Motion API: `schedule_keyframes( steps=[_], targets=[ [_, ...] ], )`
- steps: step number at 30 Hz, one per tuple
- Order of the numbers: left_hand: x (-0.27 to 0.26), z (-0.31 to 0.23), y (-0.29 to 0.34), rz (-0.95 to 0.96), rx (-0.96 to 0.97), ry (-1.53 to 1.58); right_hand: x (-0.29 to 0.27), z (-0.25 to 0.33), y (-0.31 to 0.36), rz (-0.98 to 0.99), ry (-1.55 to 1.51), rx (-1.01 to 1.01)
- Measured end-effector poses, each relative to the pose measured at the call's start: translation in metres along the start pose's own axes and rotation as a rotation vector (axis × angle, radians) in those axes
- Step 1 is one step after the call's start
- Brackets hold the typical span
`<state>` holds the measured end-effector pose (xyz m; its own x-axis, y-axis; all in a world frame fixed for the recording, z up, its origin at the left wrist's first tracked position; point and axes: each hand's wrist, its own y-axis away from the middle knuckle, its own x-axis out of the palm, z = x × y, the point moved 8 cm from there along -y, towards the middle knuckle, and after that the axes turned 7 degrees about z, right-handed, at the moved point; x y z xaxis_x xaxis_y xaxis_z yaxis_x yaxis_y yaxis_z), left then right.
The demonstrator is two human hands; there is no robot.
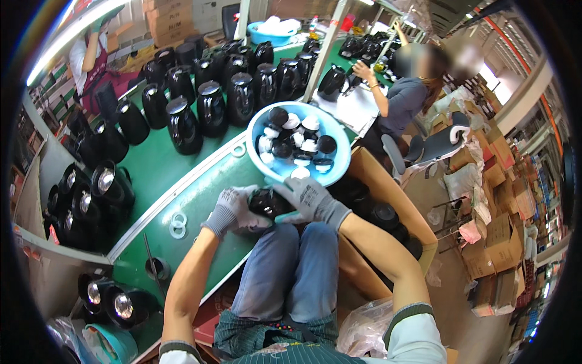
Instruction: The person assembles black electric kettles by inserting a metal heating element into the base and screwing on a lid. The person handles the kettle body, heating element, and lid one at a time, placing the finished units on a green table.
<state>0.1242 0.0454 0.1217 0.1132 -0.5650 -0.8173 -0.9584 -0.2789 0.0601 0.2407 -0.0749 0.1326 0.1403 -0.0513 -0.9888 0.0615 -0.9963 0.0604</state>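
My left hand (235, 207) and my right hand (310, 201), both in grey-white gloves, are closed around a glossy black rounded vessel (267, 203) above my knees, at the edge of the green table. The left grips its left side; the right covers its right side and top. It looks like one of the black jugs (212, 112) standing beyond, but the gloves hide much of it. Just past my hands, a light-blue basin (344, 151) holds several black-and-white round lids (310, 122). To the left, white rings (177, 222) lie on the green surface.
An open cardboard box (397, 197) with black parts (383, 213) stands at my right. Open-topped black vessels (109, 182) crowd the left side. A dark cup (159, 268) with a rod is near my left forearm. One person (403, 103) sits at far right; another (91, 67) stands far left.
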Motion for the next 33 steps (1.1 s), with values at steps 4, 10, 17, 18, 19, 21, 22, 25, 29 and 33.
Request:
schedule_keyframes(
  steps=[4,10,17,18,19,21,22,25,29,33],
  targets=[
    [-0.004,0.009,0.000,-0.009,-0.098,-0.048,0.024,-0.007,-0.019,-0.055,-0.124,0.164],
    [0.009,-0.012,0.008,-0.112,-0.128,0.032,0.027,-0.012,0.000,0.012,-0.296,0.478],
    [0.047,-0.026,0.002,-0.100,-0.101,0.099,0.050,-0.018,0.030,-0.122,-0.492,0.527],
    [0.059,-0.016,-0.002,-0.138,-0.071,0.178,0.053,-0.021,0.032,-0.225,-0.779,0.542],
    [0.048,-0.019,0.000,-0.171,-0.040,0.247,0.067,-0.023,0.033,-0.329,-1.077,0.549],
    [0.020,-0.025,0.021,-0.350,-0.012,0.147,0.084,-0.015,0.027,-0.452,-1.653,0.556],
    [0.013,-0.009,0.031,-0.419,-0.085,0.157,0.085,-0.005,0.019,-0.495,-1.932,0.579],
    [-0.040,0.034,0.063,-0.704,-0.180,0.345,0.090,0.013,0.060,-0.436,-1.729,0.444],
    [-0.116,0.115,0.086,-1.078,-0.303,0.573,0.082,0.036,0.103,-0.519,-1.714,0.371],
    [-0.141,0.243,0.082,-1.373,-0.451,0.599,0.104,0.041,0.104,-0.496,-1.723,0.399]
  ],
)
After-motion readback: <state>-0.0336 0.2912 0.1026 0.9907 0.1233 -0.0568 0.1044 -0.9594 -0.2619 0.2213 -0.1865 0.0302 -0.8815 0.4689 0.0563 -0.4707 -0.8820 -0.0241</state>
